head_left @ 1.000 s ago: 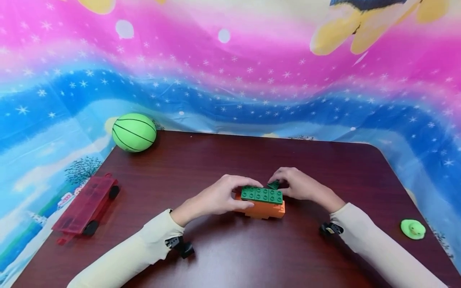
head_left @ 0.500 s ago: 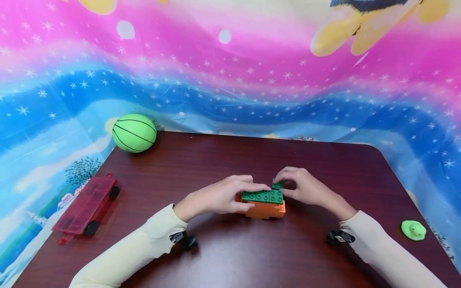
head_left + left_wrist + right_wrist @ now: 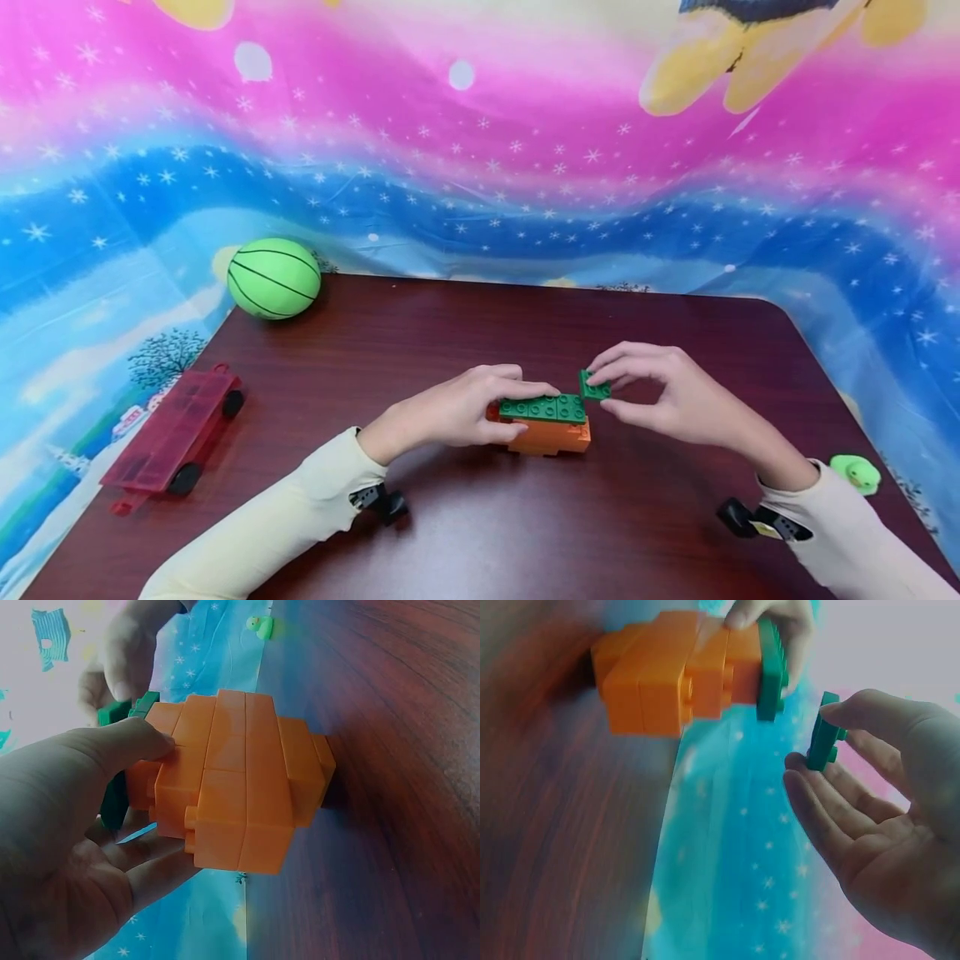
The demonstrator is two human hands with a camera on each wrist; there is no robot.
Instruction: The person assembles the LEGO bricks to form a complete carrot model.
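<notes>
An orange build of stacked toy bricks (image 3: 551, 439) stands on the table, stepped in layers in the left wrist view. Flat green studded bricks (image 3: 542, 408) cover its top. My left hand (image 3: 461, 406) grips the build, thumb on the near side, fingers over the top and far side. Between thumb and fingers of my right hand (image 3: 678, 398) is a small flat green brick (image 3: 823, 733), with studs on one face. It is held just past the build's right end, and the right wrist view shows a gap between the two.
A green ball (image 3: 274, 279) sits at the table's back left corner. Along the left edge lies a translucent red wheeled toy (image 3: 171, 429). Near the right edge is a green toy duck (image 3: 855, 473), partly behind the right sleeve. A patterned cloth (image 3: 480, 167) hangs around the table (image 3: 465, 533).
My right hand has moved right, carrying the small green brick from behind the build to beyond its right end. The left hand's fingers have shifted along the top while it keeps its grip.
</notes>
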